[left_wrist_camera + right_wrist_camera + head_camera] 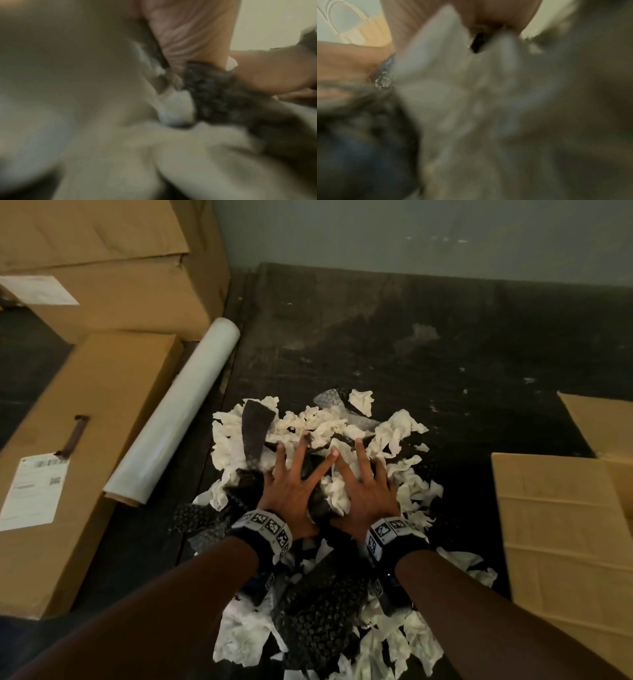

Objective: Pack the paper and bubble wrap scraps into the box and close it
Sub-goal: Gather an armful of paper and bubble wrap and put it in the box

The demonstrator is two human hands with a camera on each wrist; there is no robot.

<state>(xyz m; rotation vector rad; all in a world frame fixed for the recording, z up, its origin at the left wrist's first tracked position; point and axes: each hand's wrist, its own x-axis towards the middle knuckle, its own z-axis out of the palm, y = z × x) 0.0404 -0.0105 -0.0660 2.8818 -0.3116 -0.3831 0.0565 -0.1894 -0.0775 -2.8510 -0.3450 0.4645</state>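
Note:
A heap of white crumpled paper scraps [308,422] mixed with dark bubble wrap pieces [318,621] lies on the dark floor in the head view. My left hand [291,484] and right hand [363,487] lie side by side, palms down, on top of the heap with fingers spread and straight. An open cardboard box [561,542] with its flaps out sits at the right edge. Both wrist views are blurred; the left wrist view shows white paper [175,106] and dark bubble wrap [211,94] under my palm, and the right wrist view shows white paper [453,94].
A roll of clear film [178,412] lies at an angle left of the heap. Closed cardboard boxes [78,440] with labels stand along the left side. Bare dark floor [445,354] stretches beyond the heap up to the wall.

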